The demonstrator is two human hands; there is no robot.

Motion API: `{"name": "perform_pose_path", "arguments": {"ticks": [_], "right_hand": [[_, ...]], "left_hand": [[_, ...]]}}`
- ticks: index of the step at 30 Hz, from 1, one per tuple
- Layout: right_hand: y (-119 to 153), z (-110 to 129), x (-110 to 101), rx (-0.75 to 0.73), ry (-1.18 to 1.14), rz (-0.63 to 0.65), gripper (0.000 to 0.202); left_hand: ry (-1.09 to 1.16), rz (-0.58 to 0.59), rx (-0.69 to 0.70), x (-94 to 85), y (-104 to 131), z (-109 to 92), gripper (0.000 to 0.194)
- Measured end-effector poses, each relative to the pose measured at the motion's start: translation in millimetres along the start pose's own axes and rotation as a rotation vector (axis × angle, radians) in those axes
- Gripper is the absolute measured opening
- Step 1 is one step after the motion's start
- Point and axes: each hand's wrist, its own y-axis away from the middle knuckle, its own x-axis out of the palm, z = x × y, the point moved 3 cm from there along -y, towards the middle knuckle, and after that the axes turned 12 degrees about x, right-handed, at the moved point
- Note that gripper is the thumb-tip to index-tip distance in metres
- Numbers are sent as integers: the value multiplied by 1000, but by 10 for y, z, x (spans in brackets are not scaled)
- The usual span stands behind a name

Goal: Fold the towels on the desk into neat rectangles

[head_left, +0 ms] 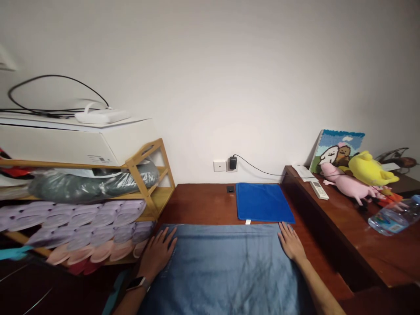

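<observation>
A grey-blue cloth [223,262] lies spread over the reddish-brown wooden tabletop [200,201], its lower part running out of view. My left hand [159,251] rests flat on the cloth's left edge near the far corner, fingers apart; a watch is on that wrist. At the opposite far corner, my right hand [291,243] lies flat with its fingers stretched forward on the right edge. Just beyond the cloth is a folded bright blue cloth [264,203] with a small white tag at its near edge.
On the left, a wooden rack [147,175] holds several slippers [85,216], a plastic-wrapped bundle [82,186] and a white box [59,142]. A raised ledge at right bears plush toys [344,181], a remote control [319,190] and a plastic bottle [392,218]. A charger [232,163] is plugged into the wall.
</observation>
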Motion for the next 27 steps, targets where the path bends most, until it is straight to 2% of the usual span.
{"name": "perform_pose_path", "arguments": {"ticks": [4,8,9,11,14,17,21,24,27], "right_hand": [[48,285,-49,115,32,-11,73],[114,437,-128,212,32,-51,74],[122,442,-147,193,30,-75,73],[126,446,-175,62,13,-115,69],[122,463,-157,-163,-26,-47,64],[101,472,-125,-152,-20,22,64],[88,389,-118,-114,2,19,62],[81,151,-127,-53,11,37,64],[84,-20,-179,14,0,57,67]], "left_hand": [[-61,6,-7,-106,-92,-123,58],[42,-26,69,-62,-160,-165,59],[74,-22,85,-27,-167,-162,59],[110,1,82,47,-167,-142,58],[98,34,26,123,-160,-113,60],[79,42,-7,151,-179,-119,62],[92,36,-38,172,-192,-72,61],[76,51,-55,145,-124,57,59],[35,54,-83,46,-59,162,57]]}}
